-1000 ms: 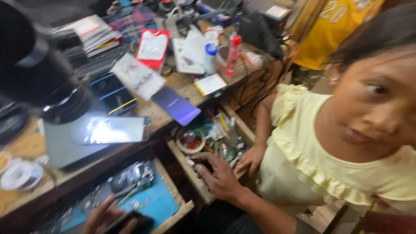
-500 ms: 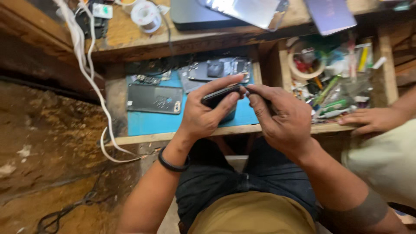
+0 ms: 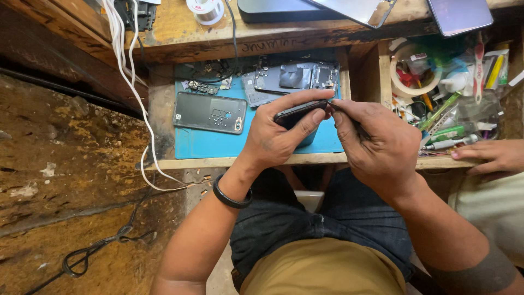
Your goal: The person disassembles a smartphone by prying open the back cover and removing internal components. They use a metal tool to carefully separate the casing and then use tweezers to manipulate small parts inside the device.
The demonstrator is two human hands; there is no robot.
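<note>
The left hand [image 3: 273, 136] is gripping a dark phone [image 3: 299, 113]; the right hand [image 3: 382, 145] is pinching something at its edge, perhaps a thin tool.

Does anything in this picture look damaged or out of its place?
Yes. In the open drawer, a phone back cover lies detached on the blue mat, and an opened phone frame shows its bare insides. The left hand and right hand hold a dark phone.
</note>
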